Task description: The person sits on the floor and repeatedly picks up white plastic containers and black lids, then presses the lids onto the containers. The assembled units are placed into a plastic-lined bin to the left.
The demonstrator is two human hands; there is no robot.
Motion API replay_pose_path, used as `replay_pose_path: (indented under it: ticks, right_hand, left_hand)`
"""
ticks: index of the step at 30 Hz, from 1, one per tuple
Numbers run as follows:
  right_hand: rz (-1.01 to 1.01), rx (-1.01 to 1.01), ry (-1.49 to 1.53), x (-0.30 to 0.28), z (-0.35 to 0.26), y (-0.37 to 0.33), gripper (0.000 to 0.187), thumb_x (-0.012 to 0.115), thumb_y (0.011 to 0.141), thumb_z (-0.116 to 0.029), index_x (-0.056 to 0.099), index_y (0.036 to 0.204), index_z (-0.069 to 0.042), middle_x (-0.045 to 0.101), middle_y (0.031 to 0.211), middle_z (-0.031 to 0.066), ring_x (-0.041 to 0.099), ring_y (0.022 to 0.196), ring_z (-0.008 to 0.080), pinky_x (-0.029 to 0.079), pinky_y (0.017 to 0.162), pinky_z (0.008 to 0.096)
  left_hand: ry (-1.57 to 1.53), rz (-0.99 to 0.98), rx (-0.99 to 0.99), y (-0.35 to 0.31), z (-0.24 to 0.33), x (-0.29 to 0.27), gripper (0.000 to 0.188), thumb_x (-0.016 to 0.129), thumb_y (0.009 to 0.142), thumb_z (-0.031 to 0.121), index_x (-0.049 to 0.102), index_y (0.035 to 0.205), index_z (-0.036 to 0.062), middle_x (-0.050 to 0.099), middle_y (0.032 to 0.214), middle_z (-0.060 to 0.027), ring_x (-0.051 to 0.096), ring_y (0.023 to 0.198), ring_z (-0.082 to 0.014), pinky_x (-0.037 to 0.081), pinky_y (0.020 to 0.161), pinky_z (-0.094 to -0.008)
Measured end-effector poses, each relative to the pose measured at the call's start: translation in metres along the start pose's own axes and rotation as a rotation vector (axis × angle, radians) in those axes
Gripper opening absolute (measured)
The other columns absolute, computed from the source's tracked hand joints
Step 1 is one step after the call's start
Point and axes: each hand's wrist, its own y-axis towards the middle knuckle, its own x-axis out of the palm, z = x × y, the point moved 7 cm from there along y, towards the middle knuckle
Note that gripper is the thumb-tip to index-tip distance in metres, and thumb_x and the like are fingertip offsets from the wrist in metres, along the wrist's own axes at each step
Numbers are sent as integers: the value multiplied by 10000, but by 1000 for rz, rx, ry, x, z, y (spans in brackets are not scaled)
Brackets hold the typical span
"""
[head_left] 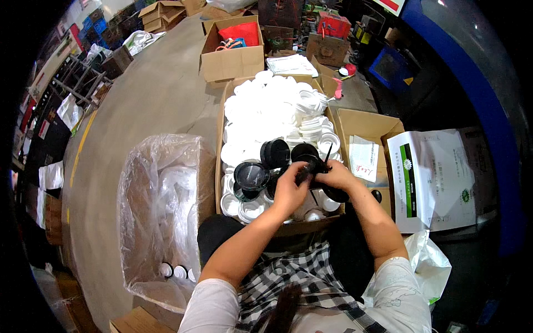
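Observation:
Both my hands are at the near end of a large cardboard box (327, 224) heaped with round white plastic lids (261, 111). The fingers of my left hand (291, 191) and my right hand (337, 176) close from either side on a black plastic piece (316, 167) with thin spikes sticking out. Its exact kind is partly hidden by my fingers. Round black plastic lids (251, 176) lie on the white ones left of my left hand, and another black stack (275, 152) leans just beyond it.
To the left stands a box lined with clear plastic (133, 161), with a few black-and-white round pieces (180, 272) inside. A smaller carton (366, 119) holding papers is on the right, beside a printed white sheet (438, 177). Another carton (233, 64) with a red item stands beyond.

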Motion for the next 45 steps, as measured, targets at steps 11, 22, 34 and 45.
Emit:
replay_pose_path:
  ticks: [11,22,34,45]
  right_hand:
    - [369,-366,-289,-23,-40,-15,545,746,660,-286,557,1124,-74,567,1074,105,519,1041,272,379,913,358]
    - [312,-890,-610,-1,-107,-50,186,601,725,-120,552,881,-32,574,906,101,529,956,277,351,842,401]
    - [-498,-814,819,6,-108,-94,361,484,902,-294,603,768,18,547,661,70,506,642,161,391,630,239]
    - [816,-528,334,-33,-64,-70,191,689,778,-213,624,784,-33,574,766,58,535,765,146,405,737,240]
  left_hand:
    - [-903,138,-440,28,-45,-15,90,520,877,119,552,946,70,594,814,-9,555,669,-85,446,541,-212]
    - [-858,130,-434,26,-21,-32,110,522,878,103,574,947,34,614,828,-12,566,717,-89,460,637,-225]
    - [-1057,-461,-285,-11,24,-43,313,655,772,241,555,972,21,614,806,-52,596,699,-175,485,650,-279]
    - [-439,-150,20,-11,24,-17,320,554,775,-82,581,1070,40,500,1222,-80,501,1065,-157,374,915,-261]
